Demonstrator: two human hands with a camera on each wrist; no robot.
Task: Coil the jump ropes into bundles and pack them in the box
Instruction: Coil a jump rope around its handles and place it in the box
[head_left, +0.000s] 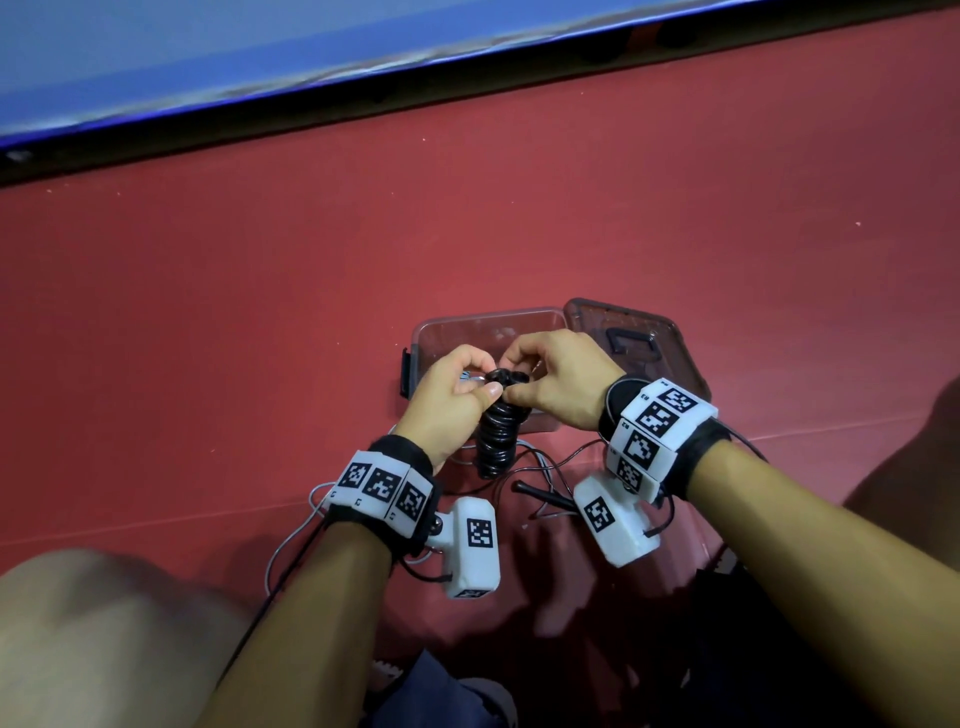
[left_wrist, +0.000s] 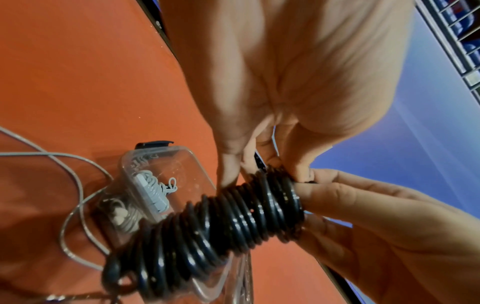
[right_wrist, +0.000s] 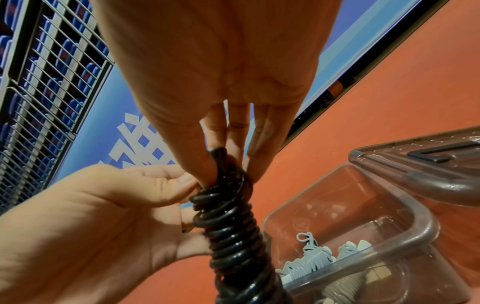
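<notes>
A black jump rope (head_left: 498, 431), wound into a tight spiral bundle, hangs upright just above the near wall of a clear plastic box (head_left: 431, 332). My left hand (head_left: 483, 387) grips the bundle's top end from the left. My right hand (head_left: 514, 374) pinches the same end from the right, fingertips (right_wrist: 207, 164) on the last turns of the black bundle (right_wrist: 233, 236). In the left wrist view the black bundle (left_wrist: 221, 226) runs from my left hand (left_wrist: 259, 164) down toward the box. A grey coiled rope bundle (right_wrist: 309, 263) lies inside the box (right_wrist: 415, 226).
The box's lid (head_left: 649, 338) lies open to the right. On the red floor near me lie a loose grey rope (head_left: 291, 545), thin black cords and a black handle (head_left: 540, 496). A blue board (head_left: 260, 62) runs along the far side. My knees (head_left: 104, 623) flank the spot.
</notes>
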